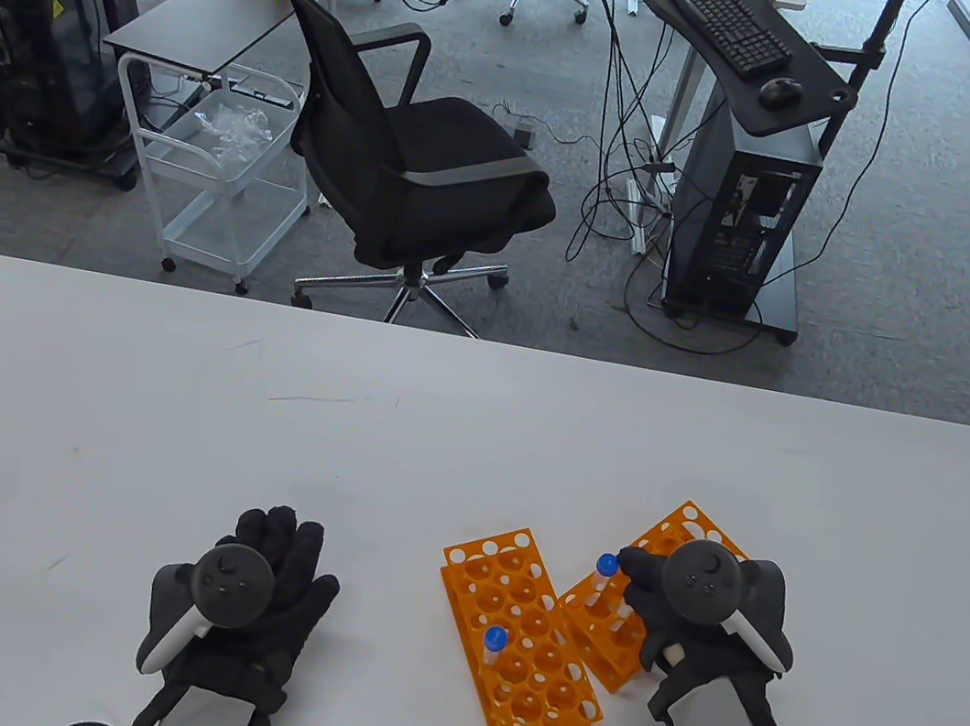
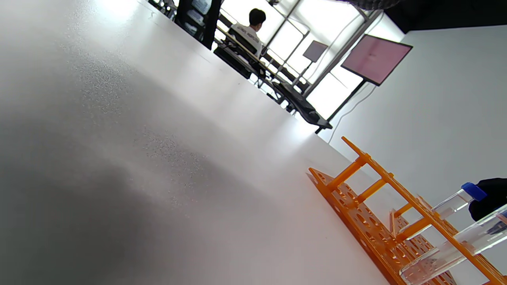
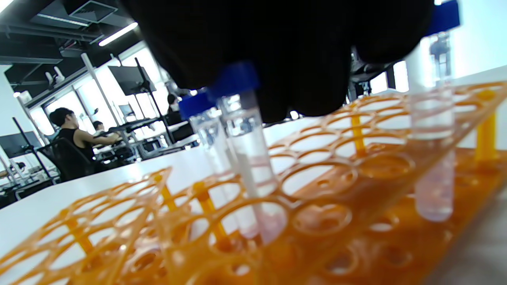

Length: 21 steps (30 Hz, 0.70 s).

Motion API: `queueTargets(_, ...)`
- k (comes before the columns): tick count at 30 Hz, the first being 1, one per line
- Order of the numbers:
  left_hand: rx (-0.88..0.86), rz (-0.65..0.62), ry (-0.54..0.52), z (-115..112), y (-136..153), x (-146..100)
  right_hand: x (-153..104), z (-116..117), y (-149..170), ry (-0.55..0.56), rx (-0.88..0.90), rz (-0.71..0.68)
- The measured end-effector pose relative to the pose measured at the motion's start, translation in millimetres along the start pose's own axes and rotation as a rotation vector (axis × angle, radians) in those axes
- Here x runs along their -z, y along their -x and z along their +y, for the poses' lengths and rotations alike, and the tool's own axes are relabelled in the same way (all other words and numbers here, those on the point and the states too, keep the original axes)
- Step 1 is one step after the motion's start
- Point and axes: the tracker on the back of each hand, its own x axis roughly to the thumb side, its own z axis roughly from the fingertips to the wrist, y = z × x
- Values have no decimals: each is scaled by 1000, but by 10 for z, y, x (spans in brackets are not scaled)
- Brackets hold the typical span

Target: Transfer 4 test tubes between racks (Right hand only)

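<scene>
Two orange racks lie side by side on the white table. The left rack [image 1: 519, 657] holds one blue-capped test tube [image 1: 493, 641]. The right rack [image 1: 659, 541] lies partly under my right hand [image 1: 632, 566]. The fingertips of that hand pinch the blue cap of a test tube [image 1: 605, 569] standing in the right rack. In the right wrist view this tube [image 3: 435, 118] sits in a hole at the right, and two more tubes [image 3: 245, 146] stand under the dark fingers [image 3: 285, 47]. My left hand [image 1: 266, 559] rests flat on the table, fingers spread, holding nothing.
The table's far edge [image 1: 488, 343] has an office chair [image 1: 408, 155] and a white cart [image 1: 220, 170] behind it. The left wrist view shows the left rack's side [image 2: 380, 221] and two tubes [image 2: 455, 202] beyond bare tabletop.
</scene>
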Motion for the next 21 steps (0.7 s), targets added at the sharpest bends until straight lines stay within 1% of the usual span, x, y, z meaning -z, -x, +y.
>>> queueTargets(15, 0, 0, 0, 0, 0, 0, 8, 14, 25, 9, 6, 2)
queueTargets(21, 0, 0, 0, 0, 0, 0, -53, -135, -27, 70, 47, -22)
